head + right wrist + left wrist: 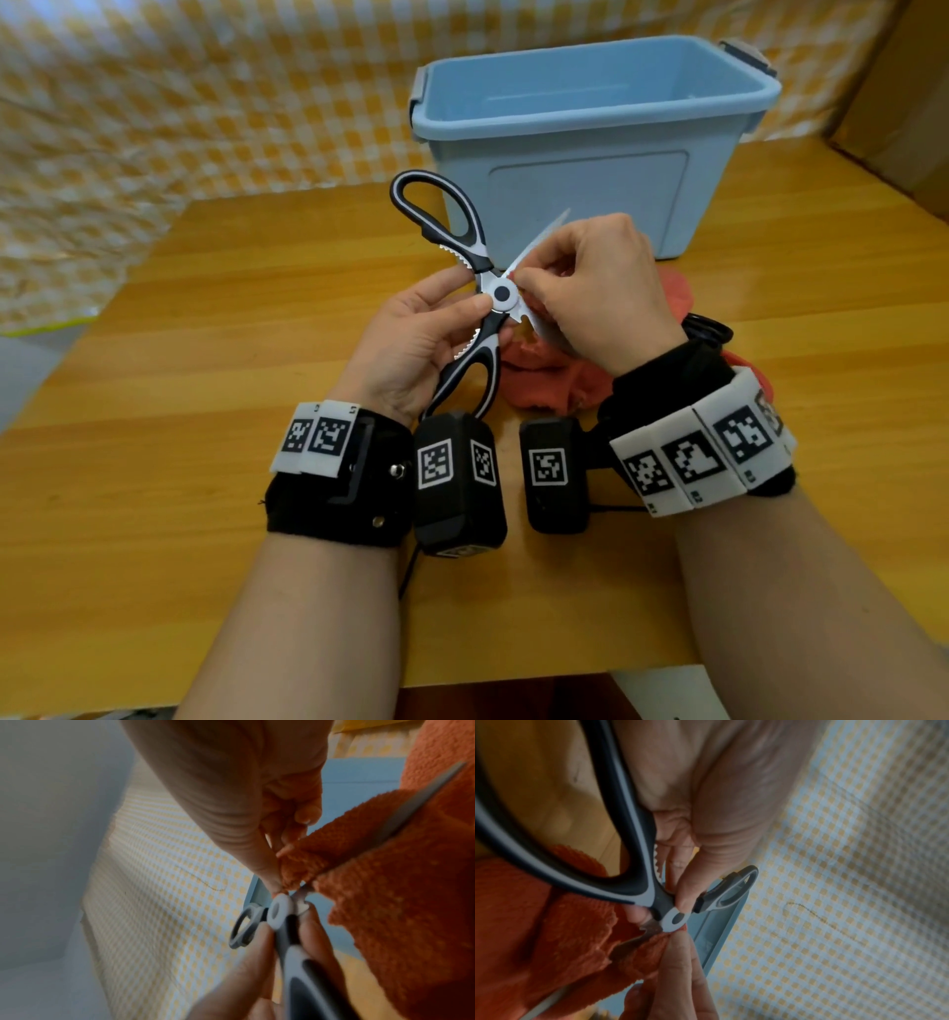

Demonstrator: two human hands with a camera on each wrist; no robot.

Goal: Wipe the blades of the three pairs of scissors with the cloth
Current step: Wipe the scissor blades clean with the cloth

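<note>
Two hands meet over the counter [215,318], working on one pair of scissors [464,267] spread wide open in a cross. The left hand [411,339] grips the scissors near the pivot, thumb pressed beside the round white pivot cap, fingers curled behind the lower black-and-white handle. The upper handle loop points up and away toward a blue bin [590,139] that stands at the far side of the counter. The right hand [601,288] pinches an orange cloth [554,385] against one blade right next to the pivot; in the right wrist view the cloth [385,882] folds around that blade, whose grey tip sticks out past the fabric. The rest of the cloth hangs down and bunches on the counter under the hands. Behind the right wrist, a dark loop, seemingly the handle of another pair [711,329], lies on the counter by the cloth, mostly hidden. A yellow checked sheet [179,103] hangs behind the counter.
</note>
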